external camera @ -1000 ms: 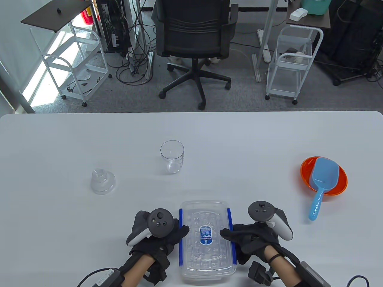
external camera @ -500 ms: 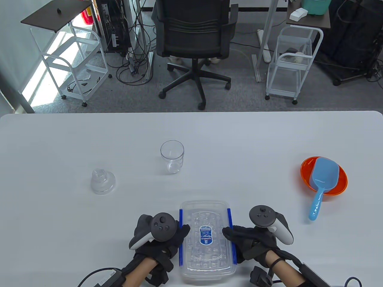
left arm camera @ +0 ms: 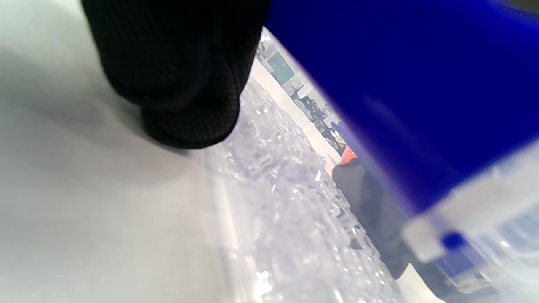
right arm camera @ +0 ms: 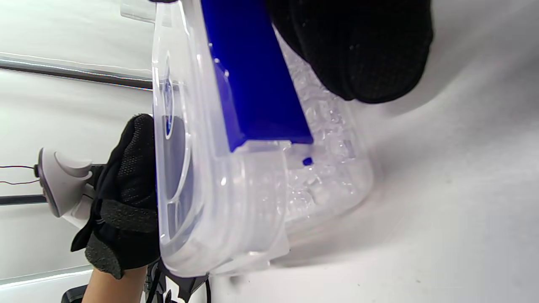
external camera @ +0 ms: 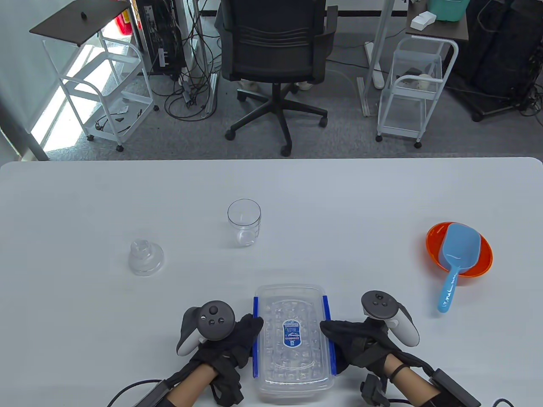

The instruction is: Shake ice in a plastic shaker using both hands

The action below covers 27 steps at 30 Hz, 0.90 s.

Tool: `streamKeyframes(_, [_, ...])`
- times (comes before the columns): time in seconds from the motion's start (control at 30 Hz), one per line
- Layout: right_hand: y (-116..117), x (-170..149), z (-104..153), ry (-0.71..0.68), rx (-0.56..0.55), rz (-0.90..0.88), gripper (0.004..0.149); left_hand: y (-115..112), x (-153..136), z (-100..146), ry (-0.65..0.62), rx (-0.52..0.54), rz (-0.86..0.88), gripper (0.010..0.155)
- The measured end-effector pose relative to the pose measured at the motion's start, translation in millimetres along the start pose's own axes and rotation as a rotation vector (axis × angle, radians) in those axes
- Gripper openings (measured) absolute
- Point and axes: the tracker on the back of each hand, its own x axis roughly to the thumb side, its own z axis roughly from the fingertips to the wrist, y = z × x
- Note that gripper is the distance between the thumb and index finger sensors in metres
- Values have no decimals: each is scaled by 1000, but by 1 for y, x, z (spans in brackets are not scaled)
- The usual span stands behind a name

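Note:
A clear lidded ice box (external camera: pixel 292 339) full of ice cubes lies at the table's near edge, with a blue latch on each long side. My left hand (external camera: pixel 245 335) grips its left latch (external camera: pixel 255 339) and my right hand (external camera: pixel 341 337) grips its right latch (external camera: pixel 330 339). In the left wrist view a gloved fingertip (left arm camera: pixel 185 84) sits on the table beside the ice, under the blue latch (left arm camera: pixel 400 84). The right wrist view has my fingers (right arm camera: pixel 362 50) curled by the right latch (right arm camera: pixel 252 84). The clear shaker cup (external camera: pixel 244 222) stands open mid-table, with its clear lid (external camera: pixel 145 257) to the left.
An orange bowl (external camera: pixel 483 258) holding a blue scoop (external camera: pixel 456 263) sits at the right of the table (external camera: pixel 85 212). Beyond the far edge stand an office chair (external camera: pixel 275 55) and two white carts (external camera: pixel 418 89).
Both hands slid slightly outward and toward me. The thumbs drew back from the lid's top to the blue latches. The ice box stayed put.

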Motion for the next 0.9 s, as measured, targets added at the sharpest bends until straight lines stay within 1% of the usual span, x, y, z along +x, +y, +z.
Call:
streamKeyframes(0.03, [0, -1, 1, 2, -1, 5, 69, 1, -5, 0, 40, 3, 8, 66])
streamKeyframes(0.07, [-1, -1, 0, -7, 5, 0, 69, 2, -8, 2, 59, -10, 54, 64])
streamKeyframes(0.1, [-1, -1, 0, -9, 10, -10, 69, 1, -10, 1, 19, -52, 150, 65])
streamKeyframes(0.13, [-1, 1, 0, -6, -1, -2, 69, 0, -8, 2, 27, -24, 171, 65])
streamKeyframes(0.17, [-1, 1, 0, -3, -8, 22, 69, 0, -6, 3, 40, 25, 128, 65])
streamKeyframes(0.2, [-1, 1, 0, -5, -3, 22, 69, 1, -4, 3, 52, 46, 67, 65])
streamKeyframes(0.27, [-1, 1, 0, -8, 12, -6, 69, 3, -2, 1, 20, -7, 17, 65])
streamKeyframes(0.33, [-1, 1, 0, -6, 4, -1, 68, 3, -1, 1, 28, 9, 13, 65])
streamKeyframes(0.4, [-4, -6, 2, 3, 1, -17, 66, 3, -1, 2, 38, 10, 27, 64])
streamKeyframes(0.43, [-6, -10, 1, -8, 29, -98, 65, 3, 0, 1, 33, 8, 22, 64])
streamKeyframes(0.47, [-5, -10, 1, -10, 49, -137, 65, 3, 1, 1, 35, 11, 17, 64])
streamKeyframes(0.5, [-4, -7, 1, -2, 39, -111, 65, 3, 3, 0, 46, 6, 2, 64])
streamKeyframes(0.57, [-3, -1, 3, 19, -14, 21, 65, 4, 4, 0, 47, -11, -24, 64])
streamKeyframes(0.6, [-2, 1, 3, 25, -31, 48, 65, 4, 4, 0, 48, -10, -21, 64])
streamKeyframes(0.77, [-5, 3, 7, 21, -45, 33, 68, 11, 5, 0, 73, -56, -35, 66])
streamKeyframes(0.83, [-9, 7, 12, 2, -96, 54, 72, 17, 6, 3, 91, -43, -59, 68])
streamKeyframes(0.9, [-15, 12, 19, -8, -183, 95, 76, 26, 6, 6, 108, -2, -86, 69])
